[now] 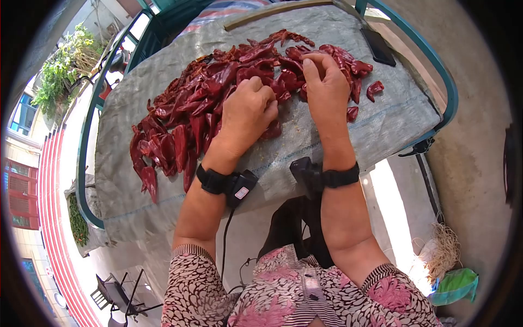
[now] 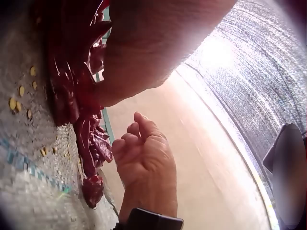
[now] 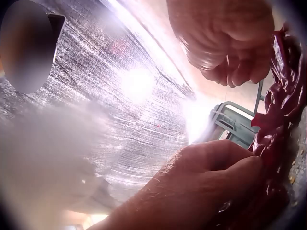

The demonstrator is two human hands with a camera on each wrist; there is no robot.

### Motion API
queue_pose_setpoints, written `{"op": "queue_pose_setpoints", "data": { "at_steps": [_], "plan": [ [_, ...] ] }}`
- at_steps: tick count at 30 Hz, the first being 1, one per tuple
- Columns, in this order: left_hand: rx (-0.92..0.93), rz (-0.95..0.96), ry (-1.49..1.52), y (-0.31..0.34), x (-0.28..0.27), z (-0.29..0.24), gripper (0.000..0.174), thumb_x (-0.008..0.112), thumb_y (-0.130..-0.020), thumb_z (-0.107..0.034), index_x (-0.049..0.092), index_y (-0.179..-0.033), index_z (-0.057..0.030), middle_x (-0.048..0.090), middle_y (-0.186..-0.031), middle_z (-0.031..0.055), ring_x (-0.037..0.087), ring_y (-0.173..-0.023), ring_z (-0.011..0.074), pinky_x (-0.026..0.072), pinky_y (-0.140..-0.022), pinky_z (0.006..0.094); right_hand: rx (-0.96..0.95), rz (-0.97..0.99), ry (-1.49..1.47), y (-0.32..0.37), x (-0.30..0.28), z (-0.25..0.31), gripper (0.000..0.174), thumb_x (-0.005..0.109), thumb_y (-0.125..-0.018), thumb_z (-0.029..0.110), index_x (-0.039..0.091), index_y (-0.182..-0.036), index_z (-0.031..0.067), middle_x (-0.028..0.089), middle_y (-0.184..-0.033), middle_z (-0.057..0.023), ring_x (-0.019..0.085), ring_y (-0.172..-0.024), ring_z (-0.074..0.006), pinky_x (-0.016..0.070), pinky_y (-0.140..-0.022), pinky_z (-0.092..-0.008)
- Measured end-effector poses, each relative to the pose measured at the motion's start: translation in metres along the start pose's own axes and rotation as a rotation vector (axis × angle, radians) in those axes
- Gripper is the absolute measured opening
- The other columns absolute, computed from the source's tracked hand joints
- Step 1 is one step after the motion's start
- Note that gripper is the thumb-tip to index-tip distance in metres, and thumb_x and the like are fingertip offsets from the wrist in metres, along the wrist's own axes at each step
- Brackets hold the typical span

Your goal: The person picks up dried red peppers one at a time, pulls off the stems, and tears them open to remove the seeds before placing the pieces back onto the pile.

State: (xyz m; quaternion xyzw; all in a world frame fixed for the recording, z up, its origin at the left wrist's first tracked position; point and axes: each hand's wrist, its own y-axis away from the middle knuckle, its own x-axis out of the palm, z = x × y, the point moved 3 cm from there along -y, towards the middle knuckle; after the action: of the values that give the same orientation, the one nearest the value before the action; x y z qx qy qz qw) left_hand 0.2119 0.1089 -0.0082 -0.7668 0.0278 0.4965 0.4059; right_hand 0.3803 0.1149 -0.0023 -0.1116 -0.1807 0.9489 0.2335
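A heap of glossy dried red chili peppers (image 1: 207, 92) is spread over a grey woven sheet (image 1: 381, 125). At the heap's near edge, my left hand (image 1: 249, 111) has its fingers curled down. In the right wrist view the left thumb and index finger (image 3: 244, 167) come together against a red pepper (image 3: 268, 139), which the hand partly hides. My right hand (image 1: 329, 90) hovers by the right end of the heap, its fingers loosely bent. The left wrist view shows that right hand (image 2: 146, 155) from the palm side, holding nothing.
A black phone (image 1: 378, 47) lies at the sheet's far right. Single peppers (image 1: 375, 90) lie near the right side. Pale seeds (image 2: 21, 91) are scattered on the sheet. A teal metal rail (image 1: 449, 82) borders the cart bed, and a wooden strip (image 1: 278, 13) lies at the back.
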Motion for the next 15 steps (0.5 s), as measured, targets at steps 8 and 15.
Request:
{"op": "queue_pose_setpoints", "data": {
  "at_steps": [8, 15],
  "plan": [
    [-0.110, -0.240, 0.208, -0.004, -0.016, 0.002, 0.008, 0.074, -0.086, -0.007, 0.068, -0.091, -0.0042, 0.058, -0.083, 0.0062, 0.060, -0.066, 0.0161, 0.0498, -0.060, 0.0304, 0.114, 0.230, 0.130, 0.012, 0.019, 0.006, 0.038, 0.061, -0.096, 0.046, 0.072, -0.103, 0.0100, 0.072, -0.083, -0.0095, 0.071, -0.082, -0.0298, 0.0529, -0.075, -0.0412],
    [-0.318, -0.145, 0.196, -0.003, -0.018, 0.016, 0.021, 0.076, -0.087, -0.028, 0.068, -0.090, -0.0087, 0.068, -0.086, 0.0090, 0.068, -0.070, 0.0270, 0.0527, -0.064, 0.0378, 0.031, -0.054, -0.207, 0.012, 0.018, 0.012, 0.025, 0.066, -0.098, 0.028, 0.068, -0.107, 0.0047, 0.069, -0.078, -0.0064, 0.063, -0.066, -0.0141, 0.0505, -0.062, -0.0310]
  ]
}}
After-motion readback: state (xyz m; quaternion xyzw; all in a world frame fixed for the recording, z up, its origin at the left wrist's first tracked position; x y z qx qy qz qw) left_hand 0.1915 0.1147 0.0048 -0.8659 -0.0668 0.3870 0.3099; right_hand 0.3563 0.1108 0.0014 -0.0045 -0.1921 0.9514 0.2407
